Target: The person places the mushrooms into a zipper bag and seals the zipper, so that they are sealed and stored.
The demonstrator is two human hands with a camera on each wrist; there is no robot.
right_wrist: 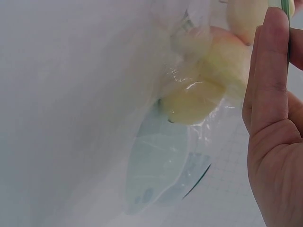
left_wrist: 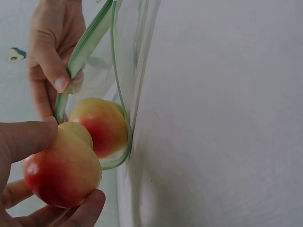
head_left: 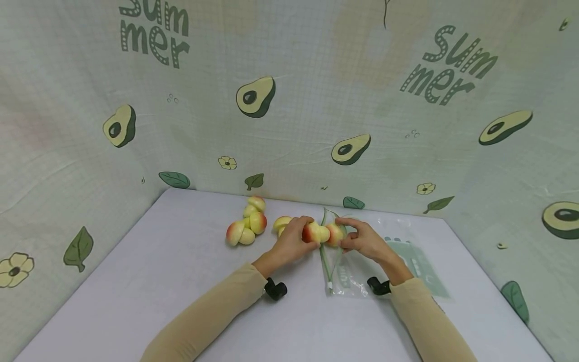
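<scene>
My left hand (head_left: 289, 244) grips a toy mushroom (left_wrist: 64, 175) with a shiny red and yellow cap, thumb on one side and fingertips beneath. Its pale stem points toward the mouth of a clear zip bag (head_left: 359, 281) with green edging. Another toy mushroom (left_wrist: 102, 130) lies just inside that mouth; the right wrist view shows its yellow stem (right_wrist: 191, 104) through the plastic. With thumb and fingers my right hand (head_left: 365, 245) pinches the green edge of the bag (left_wrist: 87, 45), which stands apart there.
Several more toy mushrooms (head_left: 258, 222) lie in a cluster at the back left of the white table (head_left: 181, 271). One more (head_left: 281, 222) sits partly hidden behind my left hand. A printed cloth (head_left: 298, 115) hangs behind the table. The bag's white slider (head_left: 329, 285) faces me.
</scene>
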